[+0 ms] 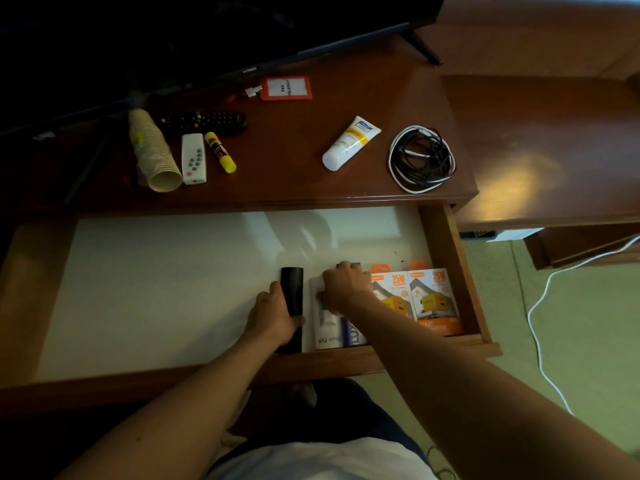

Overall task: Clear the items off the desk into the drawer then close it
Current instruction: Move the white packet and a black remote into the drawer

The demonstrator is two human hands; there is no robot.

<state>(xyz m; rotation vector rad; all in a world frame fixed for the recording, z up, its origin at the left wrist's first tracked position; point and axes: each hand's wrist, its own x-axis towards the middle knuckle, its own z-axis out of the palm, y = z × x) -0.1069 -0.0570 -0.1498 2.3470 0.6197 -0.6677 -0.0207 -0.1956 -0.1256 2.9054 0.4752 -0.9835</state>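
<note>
Both forearms are bare to the frame edge, no sleeves, watch, rings or bands visible on the left hand (273,317) or right hand (343,289). Torso at bottom centre wears a white top (318,460), plain, no print or logo seen. Above it, legs are in dark trousers or shorts (349,414), approx. navy or black; too dim to tell which, and fabric detail can't be made out.
</note>
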